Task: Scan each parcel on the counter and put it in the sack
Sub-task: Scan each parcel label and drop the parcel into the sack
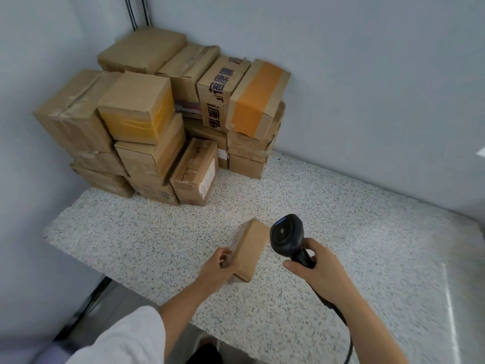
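My left hand (pixel 219 267) grips a small brown cardboard parcel (pixel 249 248) by its left side, tilted up on the speckled counter (pixel 157 245). My right hand (pixel 319 269) holds a black handheld scanner (pixel 287 239) by its handle, just right of the parcel, almost touching its upper corner. The scanner's cable trails down past my right forearm. A stack of several cardboard parcels (pixel 162 119) stands in the far left corner of the counter. No sack is in view.
Pale walls close the counter at the back and on the left. The counter's left edge drops to a dark floor strip (pixel 86 306). Bare counter surface stretches to the right of my hands.
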